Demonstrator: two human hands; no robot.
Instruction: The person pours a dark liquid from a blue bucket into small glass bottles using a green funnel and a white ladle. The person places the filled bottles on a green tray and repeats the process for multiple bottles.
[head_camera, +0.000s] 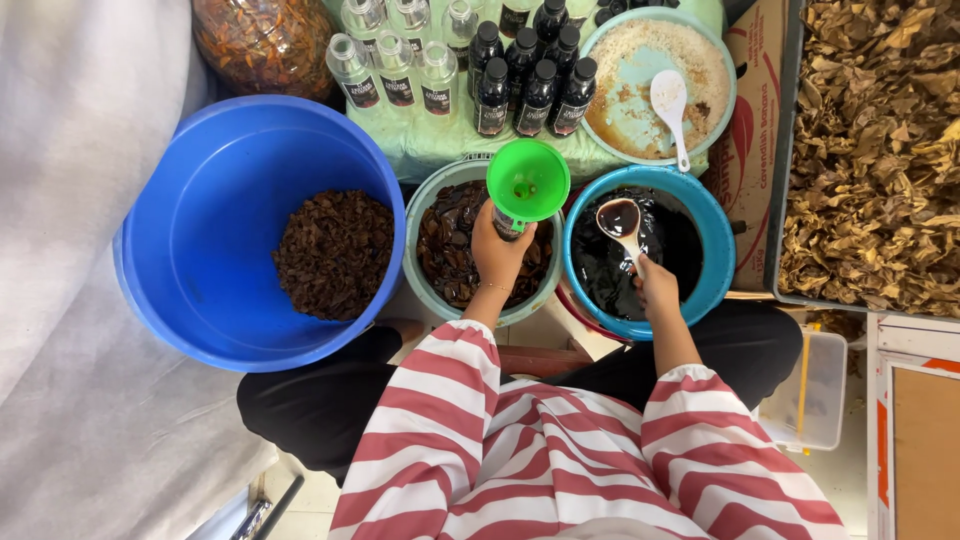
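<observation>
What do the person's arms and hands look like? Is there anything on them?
Both arms wear short sleeves with red and white stripes, ending above the elbows. The forearms are bare. The left hand has a thin bracelet at the wrist. The right hand is bare, with no glove, ring or watch to be seen.

One green funnel (527, 180), two white spoons (670, 100), and one big blue bucket (200, 230). Three round basins (715, 240) stand nearby. About seven dark-filled bottles (535, 85) and six clear bottles (395, 65) show.

- Site type: small home-style bottling/production area, floor-level.
- Evidence: rows of small bottles (470, 62), filled & unfilled, are seen.
- Bulk basins (190, 250), dried-leaf crate (870, 150), cardboard box (755, 110) are grouped close.
</observation>
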